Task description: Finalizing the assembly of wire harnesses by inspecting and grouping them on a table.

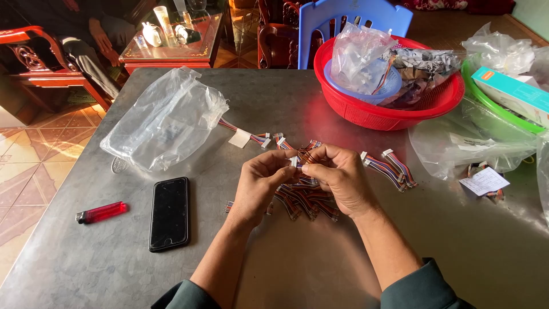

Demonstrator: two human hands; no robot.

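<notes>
My left hand (pixel 260 183) and my right hand (pixel 337 174) meet over the middle of the grey table (pixel 286 269). Between their fingertips they pinch a small white connector (pixel 294 162) with thin coloured wires. Under the hands lies a heap of short multicoloured wire harnesses (pixel 303 200). More harnesses with white plugs lie to the right (pixel 392 167) and to the upper left (pixel 260 138) of the hands.
A black phone (pixel 169 213) and a red lighter (pixel 102 212) lie at the left. A clear plastic bag (pixel 163 120) sits behind them. A red basket (pixel 389 111) with bags stands at the back, a green bowl (pixel 497 111) and plastic wrap at the right. Another person sits far left.
</notes>
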